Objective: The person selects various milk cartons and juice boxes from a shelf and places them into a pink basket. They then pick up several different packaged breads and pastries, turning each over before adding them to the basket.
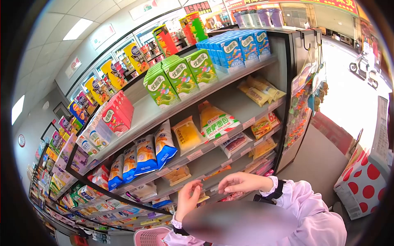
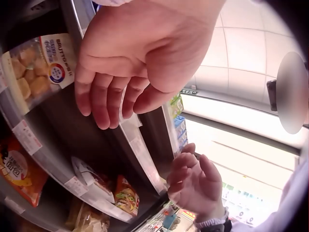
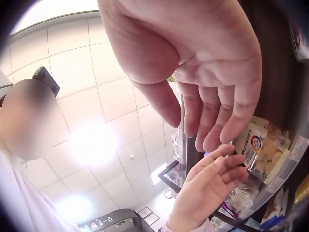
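Both hands hang in front of a stocked shop shelf, with nothing in either. My left hand [image 1: 188, 201] is raised, its fingers loosely bent toward the shelf. To its right, my right hand [image 1: 242, 183] reaches inward with fingers drooping. A gap separates the two in the head view. Nearest to them on a lower tier lies a clear bag of bread [image 1: 177, 175]. The tier above carries a pizza bread bag [image 1: 217, 119], a yellow bread bag [image 1: 188, 134] and several blue-and-white bags [image 1: 145, 153]. A bag of round buns [image 2: 34, 72] shows beside my left hand in the left wrist view.
Green cartons [image 1: 176, 78], blue cartons [image 1: 242, 48] and red cartons [image 1: 118, 112] line the top tier. A pink basket [image 1: 150, 238] is low at the front. At right stands a red-dotted box [image 1: 363, 184], near the bright doorway.
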`<action>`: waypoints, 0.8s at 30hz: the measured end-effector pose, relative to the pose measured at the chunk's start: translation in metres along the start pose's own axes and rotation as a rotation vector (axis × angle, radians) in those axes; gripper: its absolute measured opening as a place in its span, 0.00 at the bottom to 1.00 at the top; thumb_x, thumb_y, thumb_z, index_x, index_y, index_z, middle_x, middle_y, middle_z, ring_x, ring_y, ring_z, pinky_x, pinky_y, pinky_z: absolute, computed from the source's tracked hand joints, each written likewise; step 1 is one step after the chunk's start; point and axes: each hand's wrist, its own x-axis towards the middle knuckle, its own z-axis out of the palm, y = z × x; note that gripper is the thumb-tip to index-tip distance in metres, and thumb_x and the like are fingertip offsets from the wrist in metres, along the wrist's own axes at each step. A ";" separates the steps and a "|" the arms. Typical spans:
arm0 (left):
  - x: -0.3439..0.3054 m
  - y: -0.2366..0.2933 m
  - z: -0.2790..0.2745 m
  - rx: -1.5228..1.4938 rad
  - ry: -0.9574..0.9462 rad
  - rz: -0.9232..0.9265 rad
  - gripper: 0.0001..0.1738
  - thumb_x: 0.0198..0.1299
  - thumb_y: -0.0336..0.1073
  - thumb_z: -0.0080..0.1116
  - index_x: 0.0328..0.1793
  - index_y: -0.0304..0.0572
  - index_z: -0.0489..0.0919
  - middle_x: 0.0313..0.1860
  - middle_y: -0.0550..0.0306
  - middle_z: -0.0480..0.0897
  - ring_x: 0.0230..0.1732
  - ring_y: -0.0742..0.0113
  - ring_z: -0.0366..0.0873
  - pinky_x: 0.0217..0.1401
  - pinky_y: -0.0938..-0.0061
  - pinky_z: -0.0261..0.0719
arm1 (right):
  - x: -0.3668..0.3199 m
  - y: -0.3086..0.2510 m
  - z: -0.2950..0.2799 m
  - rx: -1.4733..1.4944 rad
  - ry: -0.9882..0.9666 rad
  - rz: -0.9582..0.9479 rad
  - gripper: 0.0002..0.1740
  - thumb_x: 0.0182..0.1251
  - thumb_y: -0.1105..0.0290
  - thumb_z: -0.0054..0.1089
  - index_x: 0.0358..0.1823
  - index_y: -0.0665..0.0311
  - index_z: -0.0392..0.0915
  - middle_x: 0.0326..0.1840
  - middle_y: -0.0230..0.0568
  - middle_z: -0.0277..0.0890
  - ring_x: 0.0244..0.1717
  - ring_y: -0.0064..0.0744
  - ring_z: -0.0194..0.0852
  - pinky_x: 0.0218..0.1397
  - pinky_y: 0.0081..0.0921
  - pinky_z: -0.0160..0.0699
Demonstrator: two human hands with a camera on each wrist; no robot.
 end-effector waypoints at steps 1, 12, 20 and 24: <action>0.008 0.007 0.000 0.040 -0.001 0.045 0.12 0.56 0.28 0.48 0.47 0.34 0.72 0.36 0.56 0.78 0.35 0.73 0.75 0.39 0.79 0.73 | -0.001 -0.007 -0.003 -0.057 -0.001 -0.034 0.16 0.62 0.67 0.48 0.48 0.69 0.67 0.44 0.36 0.71 0.46 0.21 0.67 0.50 0.20 0.67; 0.101 0.115 -0.034 0.062 0.160 0.393 0.15 0.58 0.23 0.43 0.52 0.32 0.67 0.41 0.56 0.74 0.41 0.73 0.72 0.47 0.79 0.69 | 0.083 -0.140 -0.046 -0.396 0.164 -0.469 0.12 0.58 0.72 0.51 0.43 0.69 0.70 0.38 0.33 0.72 0.41 0.19 0.68 0.45 0.21 0.69; 0.173 0.152 -0.057 0.282 0.470 0.561 0.22 0.55 0.23 0.46 0.57 0.27 0.62 0.53 0.48 0.69 0.51 0.64 0.70 0.53 0.74 0.68 | 0.176 -0.226 -0.064 -1.569 0.682 -1.170 0.14 0.48 0.76 0.50 0.39 0.69 0.72 0.39 0.46 0.71 0.43 0.45 0.68 0.48 0.32 0.67; 0.208 0.141 -0.065 0.371 0.540 0.464 0.26 0.53 0.30 0.52 0.58 0.29 0.61 0.50 0.42 0.71 0.49 0.58 0.72 0.50 0.68 0.70 | 0.207 -0.225 -0.078 -1.783 0.802 -1.140 0.14 0.45 0.74 0.53 0.37 0.67 0.74 0.42 0.44 0.71 0.49 0.41 0.66 0.53 0.34 0.64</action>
